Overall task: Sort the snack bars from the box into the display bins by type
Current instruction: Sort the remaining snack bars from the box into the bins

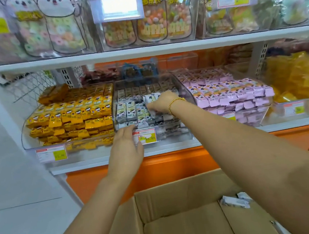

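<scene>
The right hand reaches into the middle bin, a clear tub on the lower shelf. Its fingers are curled down tight round a small bunch of grey-white bars, which sit on top of the rows of like bars already packed there. A gold bracelet circles that wrist.

The left hand is held at the front wall of the same bin, its fingers straight and close together, holding nothing. They lie just beside the price label, partly across it; whether they touch the clear wall cannot be told.

Left of the middle bin stands a bin full of yellow bars, and right of it one full of purple bars, each type kept to its own tub.

Below the arms the cardboard box stands open, near the shelf front. A few loose grey-white wrappers lie in its far right corner, partly hidden by the right forearm.
</scene>
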Action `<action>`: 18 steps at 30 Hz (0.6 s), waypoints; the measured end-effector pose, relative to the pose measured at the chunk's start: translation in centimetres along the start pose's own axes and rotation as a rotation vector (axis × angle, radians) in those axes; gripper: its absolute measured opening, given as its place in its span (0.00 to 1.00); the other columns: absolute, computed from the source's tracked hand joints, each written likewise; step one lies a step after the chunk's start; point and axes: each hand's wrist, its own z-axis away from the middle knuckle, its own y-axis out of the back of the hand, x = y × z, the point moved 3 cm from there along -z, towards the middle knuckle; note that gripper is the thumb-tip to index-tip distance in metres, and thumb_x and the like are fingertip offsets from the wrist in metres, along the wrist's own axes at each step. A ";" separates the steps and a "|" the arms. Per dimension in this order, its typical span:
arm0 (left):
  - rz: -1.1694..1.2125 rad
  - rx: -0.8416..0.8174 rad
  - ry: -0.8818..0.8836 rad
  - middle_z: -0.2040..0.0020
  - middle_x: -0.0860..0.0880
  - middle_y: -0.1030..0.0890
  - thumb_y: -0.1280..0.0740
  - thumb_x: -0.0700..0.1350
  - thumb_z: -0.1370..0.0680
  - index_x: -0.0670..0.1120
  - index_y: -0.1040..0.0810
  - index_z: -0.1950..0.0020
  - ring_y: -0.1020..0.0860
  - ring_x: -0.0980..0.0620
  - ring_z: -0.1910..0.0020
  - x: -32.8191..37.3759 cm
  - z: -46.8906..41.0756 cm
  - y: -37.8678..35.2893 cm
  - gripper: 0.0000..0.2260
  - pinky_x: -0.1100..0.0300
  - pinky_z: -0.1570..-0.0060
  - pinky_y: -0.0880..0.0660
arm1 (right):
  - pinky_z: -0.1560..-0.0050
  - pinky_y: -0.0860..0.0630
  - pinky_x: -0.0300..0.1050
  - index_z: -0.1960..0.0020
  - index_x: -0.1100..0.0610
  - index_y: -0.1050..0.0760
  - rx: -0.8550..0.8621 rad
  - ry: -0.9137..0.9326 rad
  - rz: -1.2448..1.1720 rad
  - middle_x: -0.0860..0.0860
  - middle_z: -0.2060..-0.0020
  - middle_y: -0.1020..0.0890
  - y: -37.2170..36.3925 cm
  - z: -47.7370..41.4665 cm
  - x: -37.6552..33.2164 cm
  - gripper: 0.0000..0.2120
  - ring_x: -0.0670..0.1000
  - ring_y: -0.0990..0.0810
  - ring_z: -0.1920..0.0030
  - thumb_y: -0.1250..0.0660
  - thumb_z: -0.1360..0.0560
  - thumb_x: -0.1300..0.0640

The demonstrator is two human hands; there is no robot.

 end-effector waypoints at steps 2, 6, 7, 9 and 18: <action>-0.013 0.015 -0.002 0.35 0.44 0.29 0.36 0.39 0.22 0.43 0.31 0.30 0.33 0.47 0.34 -0.1 -0.5 -0.1 0.21 0.58 0.35 0.36 | 0.66 0.29 0.42 0.59 0.59 0.30 0.003 0.000 0.015 0.53 0.65 0.27 -0.8 -1.0 -0.9 0.21 0.51 0.27 0.65 0.37 0.25 0.40; 0.012 0.045 0.016 0.38 0.44 0.28 0.36 0.39 0.23 0.42 0.27 0.33 0.33 0.47 0.36 -0.2 -0.9 -0.4 0.18 0.58 0.39 0.35 | 0.62 0.31 0.44 0.64 0.58 0.34 -0.001 0.025 -0.265 0.52 0.70 0.31 -2.4 -2.0 -1.7 0.21 0.51 0.31 0.69 0.38 0.22 0.43; 0.013 0.048 0.019 0.39 0.45 0.28 0.36 0.39 0.23 0.43 0.27 0.33 0.32 0.47 0.36 -0.1 -0.8 -0.4 0.18 0.57 0.39 0.34 | 0.64 0.33 0.44 0.65 0.58 0.35 0.019 0.028 -0.365 0.53 0.70 0.31 -2.6 -1.9 -1.3 0.20 0.51 0.32 0.70 0.38 0.21 0.45; 0.033 0.065 -0.004 0.41 0.45 0.27 0.36 0.39 0.24 0.43 0.26 0.36 0.30 0.47 0.38 0.1 -0.3 -0.7 0.16 0.55 0.41 0.31 | 0.66 0.30 0.45 0.64 0.60 0.32 0.108 0.060 -0.522 0.55 0.70 0.28 -2.6 -1.2 0.4 0.17 0.53 0.30 0.69 0.38 0.21 0.50; 0.094 -0.278 -0.099 0.60 0.52 0.25 0.35 0.45 0.23 0.48 0.28 0.58 0.26 0.52 0.59 2.3 8.6 -8.9 0.05 0.60 0.61 0.35 | 0.66 0.34 0.32 0.62 0.65 0.26 0.173 0.338 -0.423 0.49 0.72 0.27 -3.9 11.6 16.0 0.13 0.42 0.31 0.70 0.32 0.24 0.57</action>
